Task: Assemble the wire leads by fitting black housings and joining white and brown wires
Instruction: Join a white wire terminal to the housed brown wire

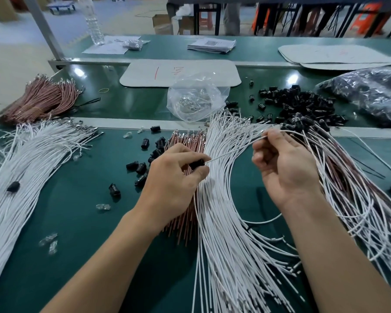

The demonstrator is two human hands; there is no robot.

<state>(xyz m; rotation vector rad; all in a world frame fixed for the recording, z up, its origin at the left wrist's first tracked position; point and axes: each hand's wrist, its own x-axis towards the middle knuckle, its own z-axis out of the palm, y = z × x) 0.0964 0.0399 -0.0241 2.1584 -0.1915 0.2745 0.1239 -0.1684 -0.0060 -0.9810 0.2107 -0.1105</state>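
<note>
My left hand pinches a black housing above the brown wire bundle. A single white wire runs from that housing up and right to my right hand, which pinches its metal-tipped end between thumb and fingertips. Beneath both hands lies a wide fan of loose white wires. Several loose black housings are scattered just left of my left hand.
Another white wire bundle lies at the left, a brown one at the far left back. A heap of black housings and a clear bag sit behind. Assembled white and brown leads lie at the right. Small clear parts dot the green mat.
</note>
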